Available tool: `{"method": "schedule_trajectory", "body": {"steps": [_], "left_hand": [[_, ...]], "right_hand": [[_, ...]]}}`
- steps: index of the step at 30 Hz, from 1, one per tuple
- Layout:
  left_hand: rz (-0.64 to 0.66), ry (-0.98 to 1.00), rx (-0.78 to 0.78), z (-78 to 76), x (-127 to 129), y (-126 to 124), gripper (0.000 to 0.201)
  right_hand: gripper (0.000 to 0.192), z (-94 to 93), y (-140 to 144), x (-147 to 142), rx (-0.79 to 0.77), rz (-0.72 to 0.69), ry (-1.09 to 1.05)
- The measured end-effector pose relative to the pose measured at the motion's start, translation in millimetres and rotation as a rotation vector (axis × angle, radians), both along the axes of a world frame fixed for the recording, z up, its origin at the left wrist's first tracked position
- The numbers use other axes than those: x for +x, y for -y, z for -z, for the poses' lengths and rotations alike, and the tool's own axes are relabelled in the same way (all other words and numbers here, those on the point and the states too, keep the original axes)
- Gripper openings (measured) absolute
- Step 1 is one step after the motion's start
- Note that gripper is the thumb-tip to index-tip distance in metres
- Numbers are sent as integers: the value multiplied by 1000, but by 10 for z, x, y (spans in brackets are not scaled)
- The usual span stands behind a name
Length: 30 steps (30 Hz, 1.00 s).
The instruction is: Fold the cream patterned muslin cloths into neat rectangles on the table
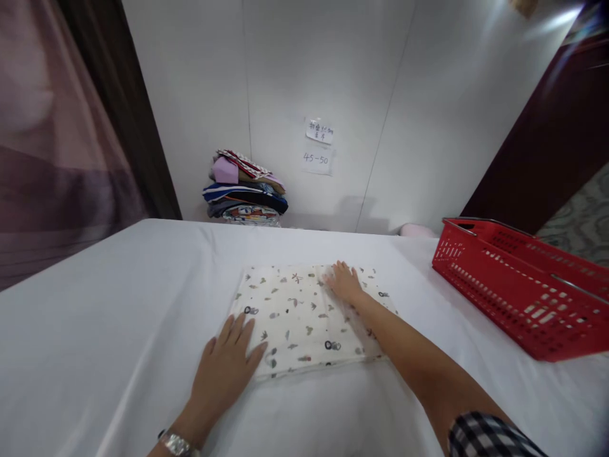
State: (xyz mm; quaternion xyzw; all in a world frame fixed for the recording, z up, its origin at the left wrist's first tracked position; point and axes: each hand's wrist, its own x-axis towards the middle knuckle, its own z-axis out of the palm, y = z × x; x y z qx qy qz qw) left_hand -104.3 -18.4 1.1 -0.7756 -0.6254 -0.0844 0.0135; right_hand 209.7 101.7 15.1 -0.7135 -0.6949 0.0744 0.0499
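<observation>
Left of the red basket (504,285) — left hand (226,365) and right hand (347,284) — spread — touch patterned cloth (295,320).

Smooth white wall panel (323,70), ctr.: lower rect. white paper label (316,161) reads "45-50", handwritten; upper rect. white paper label (320,131) bears handwritten Chinese chars., not reliably legible.
</observation>
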Motion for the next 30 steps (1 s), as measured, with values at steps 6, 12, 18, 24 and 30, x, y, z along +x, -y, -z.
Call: {"method": "schedule_trajectory", "body": {"steps": [6,12,18,24,30], "left_hand": [[0,0,0,4,-3,-12,61],[-4,7,-19,17,-20,-41,61],[-9,52,-21,-4,11,-11,57],[-26,87,-60,-58,46,59,56],[-27,92,-73,-74,55,97,55]], "right_hand": [[75,160,18,478,-70,121,33],[71,127,37,508,-46,108,23],[66,141,152,679,-29,190,72],[67,153,174,193,19,78,86],[72,219,327,-287,-65,-121,42]]}}
